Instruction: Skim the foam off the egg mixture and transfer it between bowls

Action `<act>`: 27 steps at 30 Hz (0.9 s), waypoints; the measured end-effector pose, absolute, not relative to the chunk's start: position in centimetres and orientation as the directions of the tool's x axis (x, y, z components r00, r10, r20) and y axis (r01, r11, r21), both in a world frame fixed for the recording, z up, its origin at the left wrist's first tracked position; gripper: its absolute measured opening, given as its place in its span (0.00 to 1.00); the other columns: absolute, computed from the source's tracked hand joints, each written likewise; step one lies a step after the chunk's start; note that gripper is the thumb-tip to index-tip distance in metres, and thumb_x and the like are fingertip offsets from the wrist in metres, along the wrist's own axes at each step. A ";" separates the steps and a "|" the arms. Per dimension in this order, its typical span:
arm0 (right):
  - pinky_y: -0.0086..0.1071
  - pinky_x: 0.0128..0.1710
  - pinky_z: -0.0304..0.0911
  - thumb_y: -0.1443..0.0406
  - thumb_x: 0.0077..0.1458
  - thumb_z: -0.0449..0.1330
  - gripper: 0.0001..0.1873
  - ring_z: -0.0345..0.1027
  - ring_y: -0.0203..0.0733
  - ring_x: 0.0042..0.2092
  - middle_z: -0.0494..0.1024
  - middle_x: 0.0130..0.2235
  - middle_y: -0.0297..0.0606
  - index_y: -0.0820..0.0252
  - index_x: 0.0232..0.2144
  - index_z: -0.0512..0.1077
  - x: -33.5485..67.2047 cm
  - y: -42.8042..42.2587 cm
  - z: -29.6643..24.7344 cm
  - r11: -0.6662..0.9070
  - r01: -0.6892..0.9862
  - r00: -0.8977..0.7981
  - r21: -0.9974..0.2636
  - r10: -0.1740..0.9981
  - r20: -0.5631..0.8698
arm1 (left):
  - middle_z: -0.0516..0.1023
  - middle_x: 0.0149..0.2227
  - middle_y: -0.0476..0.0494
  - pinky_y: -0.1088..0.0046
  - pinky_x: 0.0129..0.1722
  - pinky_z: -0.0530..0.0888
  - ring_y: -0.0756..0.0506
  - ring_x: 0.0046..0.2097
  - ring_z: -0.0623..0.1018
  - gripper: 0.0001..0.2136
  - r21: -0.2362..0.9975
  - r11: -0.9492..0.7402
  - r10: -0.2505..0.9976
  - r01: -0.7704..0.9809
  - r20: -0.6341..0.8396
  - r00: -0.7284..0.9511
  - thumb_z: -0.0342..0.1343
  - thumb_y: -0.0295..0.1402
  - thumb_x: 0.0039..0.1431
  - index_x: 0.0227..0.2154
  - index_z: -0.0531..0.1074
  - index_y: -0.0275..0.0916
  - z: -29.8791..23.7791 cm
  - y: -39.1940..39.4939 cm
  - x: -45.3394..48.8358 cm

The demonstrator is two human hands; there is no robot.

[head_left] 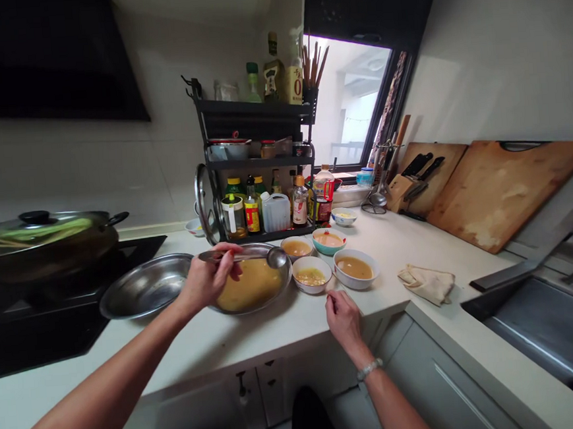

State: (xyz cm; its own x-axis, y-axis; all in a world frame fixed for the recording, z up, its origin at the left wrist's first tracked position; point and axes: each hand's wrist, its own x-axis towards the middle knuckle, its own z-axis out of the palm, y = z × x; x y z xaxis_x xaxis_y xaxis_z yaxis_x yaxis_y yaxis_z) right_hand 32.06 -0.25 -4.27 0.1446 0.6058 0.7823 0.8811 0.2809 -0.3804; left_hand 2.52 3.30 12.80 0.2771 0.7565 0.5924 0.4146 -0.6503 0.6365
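Note:
My left hand (211,276) is wrapped round the handle of a metal ladle (276,257). The ladle's head hangs over the right side of a wide steel basin (254,307) holding yellowish soup. Loosely curled, my right hand (344,317) is at the counter's front edge, with no object visible in it. Just beyond it stand a white bowl of yellow soup (312,276) and a larger white bowl of brownish soup (355,268). Behind these are another filled bowl (297,247) and a turquoise bowl (329,241) with pale orange-brown liquid.
An empty-looking steel basin (146,288) sits left, beside a lidded pan (41,244) on the stove. A black rack (257,163) with bottles stands behind. Rightward are a folded cloth (427,284), knife block (404,191), cutting boards (507,190) and sink (538,327).

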 end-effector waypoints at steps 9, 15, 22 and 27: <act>0.31 0.32 0.59 0.68 0.59 0.48 0.11 0.66 0.40 0.30 0.71 0.28 0.38 0.60 0.32 0.70 32.0 -0.3 -4.2 0.264 0.891 0.146 -0.371 0.606 0.782 | 0.74 0.19 0.49 0.74 0.27 0.69 0.48 0.22 0.73 0.12 0.540 -0.534 0.842 0.651 0.407 0.354 0.45 0.36 0.58 0.27 0.71 0.38 13.4 2.0 -3.2; 0.31 0.32 0.59 0.68 0.59 0.48 0.11 0.66 0.40 0.30 0.72 0.28 0.38 0.60 0.32 0.70 32.0 -0.3 -4.2 0.257 0.888 0.156 -0.382 0.612 0.775 | 0.73 0.16 0.49 0.72 0.21 0.71 0.46 0.19 0.74 0.09 0.906 -0.233 0.972 0.353 0.215 0.091 0.50 0.36 0.53 0.29 0.70 0.36 11.4 3.3 -2.3; 0.31 0.31 0.59 0.68 0.58 0.48 0.11 0.65 0.39 0.29 0.71 0.27 0.38 0.60 0.31 0.70 32.0 -0.3 -4.1 0.262 0.886 0.151 -0.383 0.617 0.772 | 0.73 0.17 0.47 0.76 0.20 0.72 0.49 0.19 0.74 0.05 0.999 -0.033 0.982 -0.033 0.026 -0.188 0.50 0.25 0.51 0.26 0.71 0.33 9.3 5.0 -0.7; 0.31 0.32 0.59 0.68 0.59 0.48 0.11 0.66 0.40 0.30 0.71 0.28 0.38 0.60 0.31 0.70 32.0 -0.3 -4.2 0.258 0.888 0.150 -0.380 0.620 0.770 | 0.75 0.19 0.47 0.75 0.21 0.74 0.48 0.20 0.75 0.05 0.992 -0.125 0.965 -0.028 0.115 -0.237 0.51 0.27 0.49 0.26 0.71 0.34 9.4 5.2 -1.0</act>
State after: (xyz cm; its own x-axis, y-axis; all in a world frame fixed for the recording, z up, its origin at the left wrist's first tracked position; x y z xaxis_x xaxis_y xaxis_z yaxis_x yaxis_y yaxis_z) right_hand 32.00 -0.31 -4.19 0.1496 0.6204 0.7699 0.8881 0.2578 -0.3804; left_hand -1.02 5.16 9.37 -0.2370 0.9646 0.1153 -0.0276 -0.1253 0.9917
